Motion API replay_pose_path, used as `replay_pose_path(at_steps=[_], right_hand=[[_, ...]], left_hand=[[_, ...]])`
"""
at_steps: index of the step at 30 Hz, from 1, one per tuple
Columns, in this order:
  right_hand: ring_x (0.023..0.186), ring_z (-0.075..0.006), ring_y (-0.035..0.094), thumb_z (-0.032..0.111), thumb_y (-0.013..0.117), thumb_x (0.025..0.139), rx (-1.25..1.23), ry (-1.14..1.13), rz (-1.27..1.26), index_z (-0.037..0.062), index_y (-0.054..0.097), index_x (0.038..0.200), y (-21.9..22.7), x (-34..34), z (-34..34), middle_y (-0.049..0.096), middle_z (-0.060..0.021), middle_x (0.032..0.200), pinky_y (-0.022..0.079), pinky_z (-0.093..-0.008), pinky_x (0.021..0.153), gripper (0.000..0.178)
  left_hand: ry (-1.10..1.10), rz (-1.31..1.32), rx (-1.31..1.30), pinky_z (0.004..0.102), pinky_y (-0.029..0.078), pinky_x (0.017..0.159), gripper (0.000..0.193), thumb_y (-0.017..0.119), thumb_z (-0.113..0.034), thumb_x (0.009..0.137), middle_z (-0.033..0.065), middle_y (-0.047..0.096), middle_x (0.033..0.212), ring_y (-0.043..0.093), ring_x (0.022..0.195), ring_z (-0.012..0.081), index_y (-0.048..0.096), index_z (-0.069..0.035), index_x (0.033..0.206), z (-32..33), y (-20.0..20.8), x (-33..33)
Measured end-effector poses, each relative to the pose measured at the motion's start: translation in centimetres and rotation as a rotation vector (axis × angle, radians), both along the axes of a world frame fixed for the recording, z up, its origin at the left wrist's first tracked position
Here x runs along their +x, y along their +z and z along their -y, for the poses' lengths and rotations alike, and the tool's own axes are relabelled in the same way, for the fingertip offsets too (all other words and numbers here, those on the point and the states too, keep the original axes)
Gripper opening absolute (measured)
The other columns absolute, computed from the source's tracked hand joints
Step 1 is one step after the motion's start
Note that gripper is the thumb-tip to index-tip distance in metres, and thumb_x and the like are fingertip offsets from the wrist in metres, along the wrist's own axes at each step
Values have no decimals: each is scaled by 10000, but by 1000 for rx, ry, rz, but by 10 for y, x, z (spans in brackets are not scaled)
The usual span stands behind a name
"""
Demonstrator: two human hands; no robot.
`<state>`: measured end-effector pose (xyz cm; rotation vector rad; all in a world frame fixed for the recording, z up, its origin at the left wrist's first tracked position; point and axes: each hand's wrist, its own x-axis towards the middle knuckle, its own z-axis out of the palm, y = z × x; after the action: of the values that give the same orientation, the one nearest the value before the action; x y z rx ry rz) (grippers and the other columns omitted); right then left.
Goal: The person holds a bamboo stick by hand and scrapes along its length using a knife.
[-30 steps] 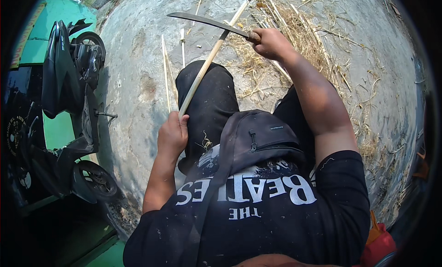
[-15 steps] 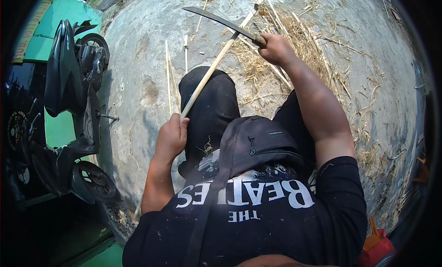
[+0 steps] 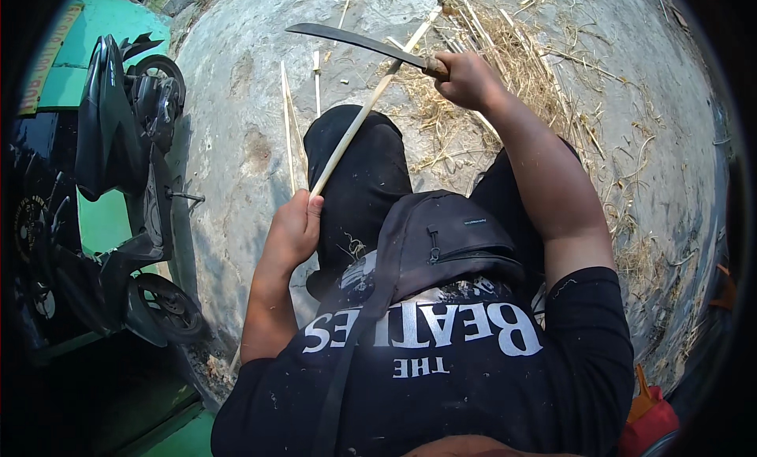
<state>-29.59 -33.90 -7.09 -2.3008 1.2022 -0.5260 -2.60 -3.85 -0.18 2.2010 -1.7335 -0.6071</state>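
My left hand is closed around the near end of a long pale bamboo strip, beside my left knee. The strip slants up and away to the right, its far end on the ground. In my right hand is the wooden handle of a machete, its dark curved blade pointing left. The blade crosses the strip near the handle; it appears to touch it, though whether it has cut in I cannot tell.
Dry shavings and more strips cover the concrete ground at the far right. Thin pale strips lie left of my knee. A black motorcycle stands at the left. A red and orange bag sits at the lower right.
My right hand and the machete have shifted a little to the left, with the blade tip now lower. My left hand has barely moved and keeps its hold on the bamboo strip.
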Motion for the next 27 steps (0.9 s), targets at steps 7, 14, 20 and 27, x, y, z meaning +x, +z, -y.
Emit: replay_pose_path(at_steps=[7,14,20,27], right_hand=[[791,-413,676,156,666,832,77,-38,104,70,659,963,-10,2,9,694,-199,817,526,-476,705,157],[796,-418,674,153,651,832,-152,180,-38,71,660,959,10,17,-20,695,-202,827,530,-463,720,151],[826,-415,683,170,651,857,92,-76,-1,82,687,1049,-7,-1,13,722,-197,885,546,-457,762,215],[857,-426,687,178,670,827,-214,199,-106,132,692,1024,22,19,-30,721,-192,890,547,-483,746,203]], left_hand=[[18,-97,-50,542,436,615,429,456,-373,1100,302,577,728,573,731,541,485,-5,881,5,-9,-7],[22,-104,9,537,436,609,425,457,-361,1101,286,585,714,581,708,531,495,-1,879,1,-1,-3],[-6,-69,-71,537,435,604,379,474,-314,1096,277,583,701,574,706,539,500,-4,881,9,-12,-3],[33,-101,29,543,441,640,354,479,-293,1091,288,602,755,582,753,539,511,-2,891,3,-4,-6]])
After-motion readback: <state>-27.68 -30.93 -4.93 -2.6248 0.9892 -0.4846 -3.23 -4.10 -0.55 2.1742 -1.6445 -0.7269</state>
